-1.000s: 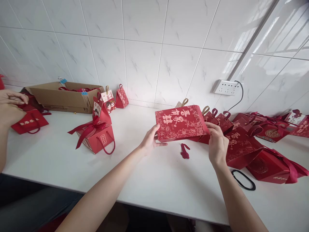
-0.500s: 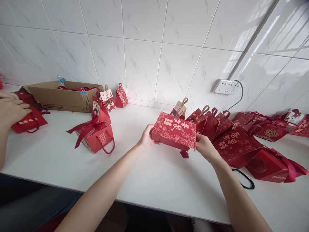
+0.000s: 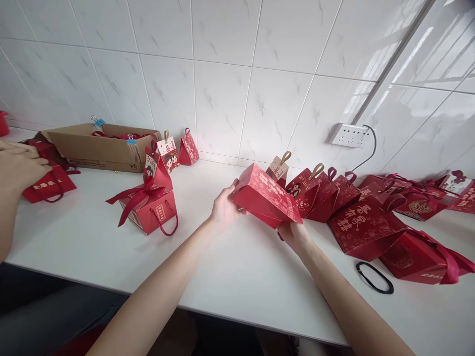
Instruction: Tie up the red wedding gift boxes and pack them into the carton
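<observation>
I hold a red gift box (image 3: 265, 197) with gold floral print and characters, just above the white counter (image 3: 237, 267). My left hand (image 3: 223, 207) grips its left end. My right hand (image 3: 295, 233) supports it from below at its lower right corner. The box is tilted, its printed face turned up and away from me. Right behind it stand small red triangular gift boxes with tags (image 3: 308, 190).
A red ribboned box with a rope handle (image 3: 148, 210) stands to the left. A cardboard carton (image 3: 98, 147) sits at the back left, where another person's hand (image 3: 18, 168) rests on a red bag (image 3: 50, 185). Red bags (image 3: 365, 225), a black loop (image 3: 374, 277) and a wall socket (image 3: 349, 134) lie right.
The box came down from an upright, face-on hold to a tilted one near the counter. My right hand slid from its right edge to beneath it.
</observation>
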Demonstrator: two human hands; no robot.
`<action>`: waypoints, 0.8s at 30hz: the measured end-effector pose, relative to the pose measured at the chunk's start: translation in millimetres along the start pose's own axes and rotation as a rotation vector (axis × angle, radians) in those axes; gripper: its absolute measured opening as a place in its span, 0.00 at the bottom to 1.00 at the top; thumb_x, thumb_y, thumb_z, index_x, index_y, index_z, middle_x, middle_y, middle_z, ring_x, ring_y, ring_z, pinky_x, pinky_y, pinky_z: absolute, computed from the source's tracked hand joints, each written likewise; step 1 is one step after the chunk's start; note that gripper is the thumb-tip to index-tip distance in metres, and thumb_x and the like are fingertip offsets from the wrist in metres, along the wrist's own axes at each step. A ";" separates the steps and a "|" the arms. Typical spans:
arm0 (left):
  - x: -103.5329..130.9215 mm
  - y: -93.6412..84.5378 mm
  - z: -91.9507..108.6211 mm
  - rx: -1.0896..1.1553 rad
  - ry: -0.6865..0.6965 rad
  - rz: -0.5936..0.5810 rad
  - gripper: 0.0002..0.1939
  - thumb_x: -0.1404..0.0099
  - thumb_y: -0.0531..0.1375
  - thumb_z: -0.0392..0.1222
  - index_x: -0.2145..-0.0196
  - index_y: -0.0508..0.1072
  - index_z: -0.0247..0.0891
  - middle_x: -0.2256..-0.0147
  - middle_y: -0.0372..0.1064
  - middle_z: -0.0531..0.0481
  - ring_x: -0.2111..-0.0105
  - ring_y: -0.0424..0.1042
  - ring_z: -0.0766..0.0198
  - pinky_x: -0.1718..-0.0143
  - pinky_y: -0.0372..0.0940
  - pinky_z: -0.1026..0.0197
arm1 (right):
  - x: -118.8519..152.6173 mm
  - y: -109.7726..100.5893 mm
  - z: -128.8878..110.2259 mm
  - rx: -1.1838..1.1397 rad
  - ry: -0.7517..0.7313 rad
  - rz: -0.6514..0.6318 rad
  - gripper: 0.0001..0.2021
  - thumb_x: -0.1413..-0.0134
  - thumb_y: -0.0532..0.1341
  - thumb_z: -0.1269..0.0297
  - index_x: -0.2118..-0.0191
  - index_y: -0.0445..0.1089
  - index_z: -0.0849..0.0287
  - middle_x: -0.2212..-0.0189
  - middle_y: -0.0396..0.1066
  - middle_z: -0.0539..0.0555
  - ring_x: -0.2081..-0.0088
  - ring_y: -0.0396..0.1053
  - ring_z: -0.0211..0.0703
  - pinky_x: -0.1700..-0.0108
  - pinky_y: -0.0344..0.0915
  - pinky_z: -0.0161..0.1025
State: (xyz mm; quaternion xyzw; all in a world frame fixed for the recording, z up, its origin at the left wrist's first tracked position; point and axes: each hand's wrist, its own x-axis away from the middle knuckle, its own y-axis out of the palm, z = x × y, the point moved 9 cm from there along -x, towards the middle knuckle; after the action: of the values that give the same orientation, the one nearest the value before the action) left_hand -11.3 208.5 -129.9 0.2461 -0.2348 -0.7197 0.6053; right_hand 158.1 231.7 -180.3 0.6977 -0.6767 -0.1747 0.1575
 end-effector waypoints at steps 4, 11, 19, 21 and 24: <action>1.4 5.2 1.0 -0.259 0.101 -0.096 0.40 0.48 0.62 0.48 0.40 0.51 0.54 0.41 0.54 0.49 0.60 0.67 0.61 0.71 0.64 0.64 | 0.6 2.5 7.4 -0.048 0.019 0.003 0.17 0.62 0.67 0.57 0.62 0.68 0.52 0.63 0.73 0.47 0.63 0.70 0.40 0.67 0.70 0.33; 14.0 21.3 8.9 -0.686 0.424 -0.214 0.52 0.51 0.66 0.53 0.38 0.37 0.62 0.34 0.31 0.52 0.38 0.45 0.46 0.47 0.59 0.47 | 17.5 29.1 14.1 -0.088 0.182 -0.171 0.09 0.57 0.65 0.57 0.68 0.69 0.52 0.74 0.71 0.47 0.71 0.69 0.40 0.67 0.69 0.37; 10.7 15.3 5.9 -0.581 0.437 -0.102 0.55 0.54 0.68 0.50 0.40 0.34 0.60 0.37 0.39 0.45 0.40 0.52 0.48 0.48 0.61 0.46 | 18.5 41.6 17.3 -0.107 0.127 -0.216 0.07 0.53 0.61 0.59 0.66 0.69 0.52 0.73 0.72 0.48 0.73 0.68 0.40 0.72 0.67 0.35; 9.3 11.5 9.1 -0.545 0.424 -0.043 0.53 0.54 0.68 0.49 0.40 0.38 0.57 0.39 0.43 0.42 0.43 0.56 0.49 0.52 0.65 0.48 | 17.8 41.4 18.2 -0.109 0.131 -0.211 0.07 0.52 0.59 0.60 0.66 0.69 0.53 0.73 0.72 0.49 0.74 0.68 0.40 0.70 0.68 0.37; 8.2 2.7 16.6 -0.489 0.414 0.066 0.51 0.56 0.68 0.48 0.41 0.42 0.52 0.43 0.49 0.41 0.47 0.61 0.50 0.54 0.66 0.49 | 19.1 35.2 26.9 -0.094 0.240 -0.143 0.08 0.51 0.57 0.59 0.67 0.70 0.55 0.75 0.72 0.50 0.75 0.68 0.41 0.65 0.70 0.42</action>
State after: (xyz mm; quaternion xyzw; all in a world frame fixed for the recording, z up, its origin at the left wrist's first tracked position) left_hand -21.0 200.6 -115.9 0.2267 0.0654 -0.6694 0.7045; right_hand 115.0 211.8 -188.8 0.7518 -0.5927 -0.1320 0.2570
